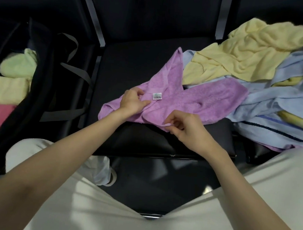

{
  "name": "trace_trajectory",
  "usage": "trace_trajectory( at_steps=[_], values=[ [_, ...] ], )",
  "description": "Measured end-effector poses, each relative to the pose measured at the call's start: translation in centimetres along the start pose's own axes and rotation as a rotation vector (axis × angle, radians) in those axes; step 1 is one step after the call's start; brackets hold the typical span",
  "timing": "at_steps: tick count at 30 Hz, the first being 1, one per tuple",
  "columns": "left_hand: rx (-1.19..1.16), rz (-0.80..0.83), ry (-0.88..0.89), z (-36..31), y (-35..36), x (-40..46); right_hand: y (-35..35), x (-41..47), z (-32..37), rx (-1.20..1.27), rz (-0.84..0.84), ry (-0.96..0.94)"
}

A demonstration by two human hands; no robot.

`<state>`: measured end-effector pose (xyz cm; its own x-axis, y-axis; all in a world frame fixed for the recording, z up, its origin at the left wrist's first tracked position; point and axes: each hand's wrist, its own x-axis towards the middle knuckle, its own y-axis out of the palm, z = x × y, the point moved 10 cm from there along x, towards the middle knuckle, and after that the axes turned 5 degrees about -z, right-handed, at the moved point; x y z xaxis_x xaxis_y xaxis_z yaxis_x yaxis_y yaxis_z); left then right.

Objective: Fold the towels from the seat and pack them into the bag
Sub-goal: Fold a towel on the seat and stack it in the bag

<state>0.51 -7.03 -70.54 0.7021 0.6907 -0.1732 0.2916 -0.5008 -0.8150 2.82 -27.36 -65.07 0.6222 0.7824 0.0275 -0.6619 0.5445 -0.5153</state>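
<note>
Purple terry cloth is the work in hand: in the head view, the only one, the purple towel point(175, 100) lies crumpled and twisted on the black seat point(132, 66), not yet squared up. The left hand point(132, 102) has its fingers curled into a grip on a gathered fold, with the white label point(157, 96) just to the right of that grip. The right hand point(187, 128) pinches the near edge of the cloth between thumb and fingertips, nearer the person than the left grip. Beyond and to the right of the right grip, the unfolded pile point(270, 73) of yellow and blue towels spreads across the seat, touching the purple one. Well off to the left of the left grip sits the open black bag point(41, 80), with folded towels point(11, 85) in green, pale yellow and pink already inside. Judging from this, the step is finding the corners; the next move likely calls for drawing both grips apart to spread the cloth flat before the first fold.
</note>
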Motion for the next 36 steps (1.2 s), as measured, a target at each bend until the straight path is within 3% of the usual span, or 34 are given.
trace_trajectory(
  at_steps=[4,9,13,16,18,21,25,30,36],
  values=[
    [0.036,0.109,0.011,0.2,0.7,0.5,0.2,-0.3,0.1,0.000,0.008,-0.015],
    [0.004,0.084,-0.033,0.3,-0.6,0.9,0.0,-0.4,0.3,-0.001,-0.009,-0.030],
    [-0.071,-0.080,-0.020,-0.1,-3.1,-0.4,-0.3,-0.6,0.4,0.023,-0.036,-0.067],
    [-0.251,-0.272,-0.001,-0.9,-5.7,-2.6,-0.9,-0.6,0.6,0.004,-0.091,-0.117],
    [-0.386,-0.318,0.064,-2.1,-6.7,-3.9,-1.3,-0.6,0.9,-0.003,-0.126,-0.136],
    [-0.489,-0.205,0.234,-5.4,-6.6,-5.7,-2.0,-0.4,1.4,0.000,-0.169,-0.161],
    [-0.436,-0.063,0.411,-8.7,-5.1,-7.8,-2.7,-0.1,1.6,0.056,-0.225,-0.154],
    [-0.491,0.012,0.377,-9.1,-3.7,-8.1,-3.6,0.0,0.2,0.284,-0.343,-0.016],
    [-0.532,0.013,0.352,-9.0,-3.6,-8.2,-3.6,0.5,0.3,0.304,-0.342,-0.073]
  ],
)
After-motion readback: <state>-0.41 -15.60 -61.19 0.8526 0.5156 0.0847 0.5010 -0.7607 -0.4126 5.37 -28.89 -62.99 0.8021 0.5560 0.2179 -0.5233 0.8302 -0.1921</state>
